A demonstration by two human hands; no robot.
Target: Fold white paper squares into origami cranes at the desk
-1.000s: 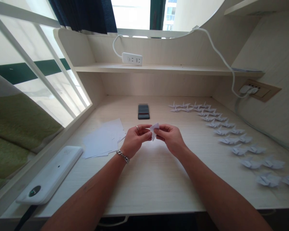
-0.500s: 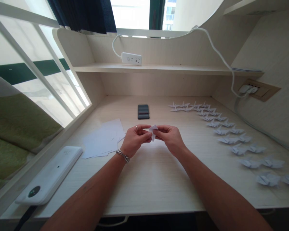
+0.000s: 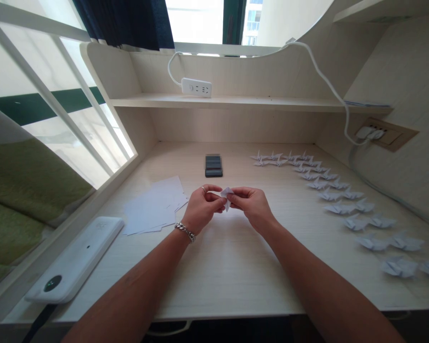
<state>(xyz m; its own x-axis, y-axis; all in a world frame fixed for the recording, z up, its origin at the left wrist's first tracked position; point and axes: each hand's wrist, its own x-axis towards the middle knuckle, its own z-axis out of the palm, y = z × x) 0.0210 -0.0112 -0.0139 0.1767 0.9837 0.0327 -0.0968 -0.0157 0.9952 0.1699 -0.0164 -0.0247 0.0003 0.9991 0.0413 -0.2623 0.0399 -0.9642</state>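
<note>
Between my two hands, above the middle of the desk, is a small piece of folded white paper point(image 3: 227, 192). My left hand point(image 3: 203, 206), with a ring and a chain bracelet, pinches its left side. From the right, my right hand point(image 3: 250, 202) pinches it between thumb and fingers. The fingertips cover part of the paper, and its lower point hangs down between them. To the left of my left hand lies a loose stack of white paper sheets point(image 3: 150, 207). Folded paper cranes point(image 3: 338, 206) stand in rows along the right side of the desk.
A small dark case point(image 3: 213, 166) sits beyond my hands. At the left edge lies a long white device point(image 3: 78, 257) with a black cord. A white power strip point(image 3: 196, 87) rests on the shelf point(image 3: 236, 104). Its white cable point(image 3: 325, 76) reaches a wall socket point(image 3: 389, 135) on the right.
Both hands keep their pinch on the folded paper, with only a very slight shift of the fingers and paper. The whole view has moved slightly.
</note>
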